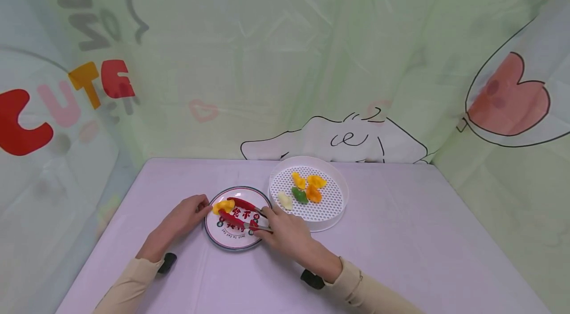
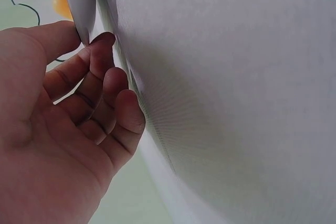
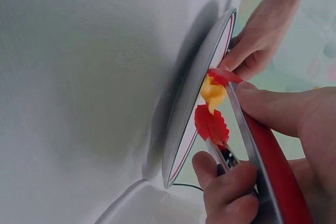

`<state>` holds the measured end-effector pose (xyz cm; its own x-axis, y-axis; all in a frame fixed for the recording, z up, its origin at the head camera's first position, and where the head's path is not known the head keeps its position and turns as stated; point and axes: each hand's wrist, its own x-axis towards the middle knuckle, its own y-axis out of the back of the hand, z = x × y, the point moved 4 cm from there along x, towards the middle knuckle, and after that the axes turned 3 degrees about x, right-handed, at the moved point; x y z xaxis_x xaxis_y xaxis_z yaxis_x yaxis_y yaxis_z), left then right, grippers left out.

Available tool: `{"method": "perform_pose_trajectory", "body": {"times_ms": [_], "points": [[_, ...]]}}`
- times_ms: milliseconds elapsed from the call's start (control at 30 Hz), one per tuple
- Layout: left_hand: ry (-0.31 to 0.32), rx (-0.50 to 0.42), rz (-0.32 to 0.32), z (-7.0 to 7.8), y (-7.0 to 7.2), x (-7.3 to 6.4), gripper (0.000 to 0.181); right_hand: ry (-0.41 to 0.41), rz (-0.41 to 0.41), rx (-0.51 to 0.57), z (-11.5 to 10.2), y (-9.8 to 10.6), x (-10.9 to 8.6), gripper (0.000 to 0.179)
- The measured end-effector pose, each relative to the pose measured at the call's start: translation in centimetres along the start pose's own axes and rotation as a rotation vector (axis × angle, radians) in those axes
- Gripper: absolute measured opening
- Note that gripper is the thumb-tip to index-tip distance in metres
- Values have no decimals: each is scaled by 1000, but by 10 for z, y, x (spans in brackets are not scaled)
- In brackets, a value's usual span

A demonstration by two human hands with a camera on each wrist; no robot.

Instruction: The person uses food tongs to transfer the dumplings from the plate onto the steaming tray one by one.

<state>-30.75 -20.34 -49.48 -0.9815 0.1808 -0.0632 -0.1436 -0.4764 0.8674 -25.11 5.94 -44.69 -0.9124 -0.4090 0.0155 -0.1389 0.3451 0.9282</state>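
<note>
On the table lies a white plate (image 1: 236,244) with a dark rim line and red characters. My left hand (image 1: 189,213) pinches its left rim, thumb on the upper side and fingertips underneath, as the left wrist view shows. My right hand (image 1: 287,232) grips a pair of tongs (image 3: 212,127) with red scalloped tips and metal arms. A yellow dumpling-shaped piece (image 1: 224,206) is at the plate's left side, between the tong tips. In the right wrist view the yellow dumpling (image 3: 212,94) sits against the upper tip.
Right behind the plate stands a round white perforated steamer tray (image 1: 327,211). It holds several dumpling-shaped pieces: yellow ones (image 1: 317,181), an orange one (image 1: 313,194), a green one (image 1: 300,196) and a whitish one (image 1: 285,201). Printed cloth walls (image 1: 285,57) close off the table's back and sides.
</note>
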Motion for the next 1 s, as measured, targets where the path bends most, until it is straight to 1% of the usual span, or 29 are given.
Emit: {"method": "perform_pose_trajectory", "body": {"times_ms": [267, 500, 567, 800, 1000], "points": [[0, -1, 7, 0, -1, -1, 16, 8, -1, -13, 2, -2, 1, 55], [-1, -13, 10, 0, 0, -1, 17, 10, 4, -18, 2, 1, 0, 55], [-10, -12, 11, 0, -1, 0, 17, 6, 3, -8, 2, 3, -1, 55], [-5, -4, 9, -4, -3, 2, 17, -10, 7, 24, 4, 11, -4, 57], [-19, -1, 10, -4, -3, 3, 15, -39, 11, 56, 7, 18, -7, 60]]}}
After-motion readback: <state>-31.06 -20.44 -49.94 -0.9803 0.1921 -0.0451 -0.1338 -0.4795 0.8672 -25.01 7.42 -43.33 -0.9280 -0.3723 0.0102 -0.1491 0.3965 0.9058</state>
